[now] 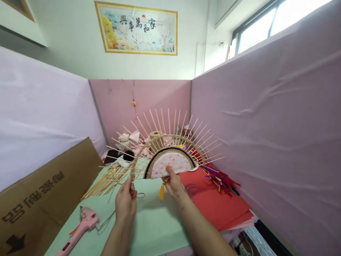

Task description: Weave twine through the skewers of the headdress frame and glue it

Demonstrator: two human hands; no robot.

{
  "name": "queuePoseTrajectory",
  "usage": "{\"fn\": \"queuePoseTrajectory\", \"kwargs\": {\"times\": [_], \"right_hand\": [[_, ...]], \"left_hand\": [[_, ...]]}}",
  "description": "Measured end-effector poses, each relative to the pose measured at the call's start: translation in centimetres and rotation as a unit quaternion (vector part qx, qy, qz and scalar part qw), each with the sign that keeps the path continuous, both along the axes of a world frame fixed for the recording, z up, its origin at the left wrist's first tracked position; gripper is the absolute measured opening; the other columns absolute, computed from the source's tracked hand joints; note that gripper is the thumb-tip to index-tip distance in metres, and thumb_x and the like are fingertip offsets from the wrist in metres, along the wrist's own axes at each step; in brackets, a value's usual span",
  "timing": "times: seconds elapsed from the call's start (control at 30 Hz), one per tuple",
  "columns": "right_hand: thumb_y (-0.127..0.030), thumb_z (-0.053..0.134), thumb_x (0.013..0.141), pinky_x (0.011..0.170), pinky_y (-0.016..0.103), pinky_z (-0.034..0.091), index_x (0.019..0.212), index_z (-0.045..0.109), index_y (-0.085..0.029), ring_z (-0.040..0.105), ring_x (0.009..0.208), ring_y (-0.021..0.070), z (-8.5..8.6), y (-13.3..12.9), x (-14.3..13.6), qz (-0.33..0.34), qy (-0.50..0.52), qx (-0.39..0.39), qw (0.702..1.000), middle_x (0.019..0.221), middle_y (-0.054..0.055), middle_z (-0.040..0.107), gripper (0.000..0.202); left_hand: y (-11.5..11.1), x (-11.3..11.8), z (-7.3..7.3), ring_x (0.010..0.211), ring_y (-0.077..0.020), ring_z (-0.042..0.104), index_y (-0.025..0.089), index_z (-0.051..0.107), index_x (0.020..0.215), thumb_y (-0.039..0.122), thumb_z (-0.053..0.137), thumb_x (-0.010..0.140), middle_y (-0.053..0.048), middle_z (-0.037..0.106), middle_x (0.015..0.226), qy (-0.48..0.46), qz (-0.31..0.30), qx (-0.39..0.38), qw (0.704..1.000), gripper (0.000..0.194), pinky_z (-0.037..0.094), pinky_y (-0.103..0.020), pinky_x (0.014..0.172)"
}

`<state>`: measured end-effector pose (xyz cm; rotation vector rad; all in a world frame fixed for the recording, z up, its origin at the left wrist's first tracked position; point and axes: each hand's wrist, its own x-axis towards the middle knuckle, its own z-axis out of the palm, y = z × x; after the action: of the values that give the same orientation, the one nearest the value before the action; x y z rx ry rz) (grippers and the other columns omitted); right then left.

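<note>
A half-round handmade fan (pixel 170 164) is held up over the table, its face pink-dotted white cloth edged by a black band and brown twine. Thin wooden sticks (pixel 168 121) radiate from it, crossed by an arc of twine (pixel 138 151). My right hand (pixel 172 181) grips the fan at its lower middle, thumb on the cloth. Below that hand hangs a yellow tassel (pixel 161 192). At the arc's left end, my left hand (pixel 126 195) pinches the twine with fingers closed. A loose twine tail (pixel 108 220) trails below, partly hidden by my left wrist.
On the green table (pixel 151 220) lie a pink glue gun (pixel 84 227), loose sticks (pixel 106 179) and red sheets (pixel 215 202). Colourful pipe cleaners (pixel 218 176) are at right. A twine roll (pixel 156 137) stands behind the fan. A cardboard panel (pixel 48 188) leans at left.
</note>
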<state>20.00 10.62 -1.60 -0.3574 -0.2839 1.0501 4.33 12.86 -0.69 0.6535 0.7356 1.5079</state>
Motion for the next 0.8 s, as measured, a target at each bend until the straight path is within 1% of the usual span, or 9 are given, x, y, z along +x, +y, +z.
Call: {"fn": "queuePoseTrajectory", "kwargs": {"times": [0.1,0.2,0.3,0.4,0.5,0.67,0.8], "right_hand": [[-0.022,0.084,0.057,0.066,0.025,0.056,0.083,0.061,-0.024,0.067,0.071,0.0121,0.1,-0.1,-0.1,-0.006,-0.013,0.002,1.0,0.074,-0.007,0.071,0.035],[-0.022,0.084,0.056,0.067,0.026,0.056,0.084,0.061,-0.024,0.067,0.072,0.013,0.1,0.0,0.0,-0.014,-0.03,-0.003,0.999,0.076,-0.007,0.071,0.037],[-0.022,0.084,0.054,0.065,0.026,0.056,0.084,0.061,-0.023,0.068,0.072,0.0139,-0.1,0.3,0.1,-0.017,-0.035,-0.008,0.999,0.075,-0.006,0.072,0.038],[-0.021,0.085,0.053,0.064,0.027,0.056,0.086,0.061,-0.022,0.069,0.072,0.0154,-0.2,0.6,0.1,-0.021,-0.024,-0.016,0.999,0.077,-0.004,0.073,0.042],[-0.021,0.086,0.051,0.064,0.029,0.057,0.086,0.061,-0.022,0.069,0.072,0.0166,-0.3,0.8,0.2,-0.026,-0.018,-0.03,0.999,0.078,-0.003,0.074,0.043],[-0.022,0.085,0.052,0.063,0.027,0.057,0.085,0.059,-0.021,0.068,0.07,0.0143,-0.5,0.9,0.2,-0.032,-0.022,-0.03,0.999,0.076,-0.005,0.072,0.042],[-0.021,0.084,0.051,0.058,0.023,0.055,0.083,0.059,-0.021,0.066,0.067,0.0128,-0.7,1.1,0.1,-0.041,-0.036,-0.029,0.998,0.074,-0.005,0.072,0.041]], "left_hand": [[0.4,0.3,-0.3,0.04,-0.0011,0.025,0.016,0.042,0.059,0.037,0.084,0.055,0.012,0.03,0.047,0.016,-0.008,-0.01,1.0,0.047,0.017,-0.017,0.037],[0.7,0.4,-0.6,0.039,-0.001,0.025,0.016,0.043,0.06,0.037,0.083,0.054,0.012,0.03,0.047,0.031,-0.018,-0.02,0.999,0.046,0.016,-0.017,0.036],[1.1,0.4,-1.0,0.038,-0.0011,0.024,0.016,0.043,0.061,0.039,0.081,0.056,0.012,0.03,0.046,0.046,-0.015,-0.029,0.998,0.045,0.015,-0.017,0.037],[1.6,0.5,-1.6,0.038,-0.0014,0.023,0.016,0.046,0.064,0.04,0.081,0.057,0.013,0.029,0.045,0.056,-0.013,-0.029,0.998,0.043,0.016,-0.017,0.037],[2.0,0.6,-2.4,0.038,-0.0014,0.021,0.016,0.044,0.064,0.04,0.083,0.055,0.014,0.025,0.044,0.056,-0.007,-0.025,0.998,0.046,0.016,-0.018,0.037],[2.4,0.8,-3.2,0.038,-0.0018,0.018,0.015,0.048,0.066,0.04,0.083,0.053,0.014,0.023,0.043,0.059,-0.005,-0.016,0.998,0.044,0.014,-0.018,0.037],[2.5,0.7,-3.7,0.039,-0.0024,0.016,0.017,0.043,0.063,0.037,0.082,0.057,0.014,0.021,0.045,0.061,-0.024,-0.014,0.998,0.045,0.013,-0.018,0.037]]}}
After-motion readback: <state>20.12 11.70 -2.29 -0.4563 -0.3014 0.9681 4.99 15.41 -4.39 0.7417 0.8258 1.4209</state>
